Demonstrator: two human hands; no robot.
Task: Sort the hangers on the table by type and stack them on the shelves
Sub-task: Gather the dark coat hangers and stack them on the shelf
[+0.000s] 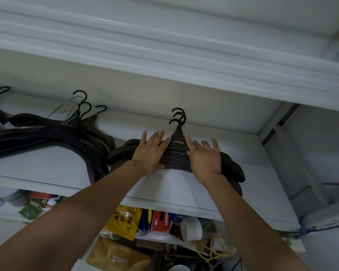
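A stack of dark brown wide-shouldered hangers (177,153) lies flat on the white shelf (262,184), hooks pointing at the back wall. My left hand (150,151) presses flat on the stack's left shoulder, fingers spread and straight. My right hand (204,157) presses flat on its right shoulder, fingers also straight. A second, looser pile of dark hangers (53,132) lies further left on the same shelf, with black and metal hooks sticking up.
Another white shelf (164,45) runs overhead, close above the hangers. The shelf below holds clutter: a yellow bag (125,222), a red box (160,222), a white cup (192,228) and yellow cable (217,251). A metal upright (272,122) bounds the shelf on the right.
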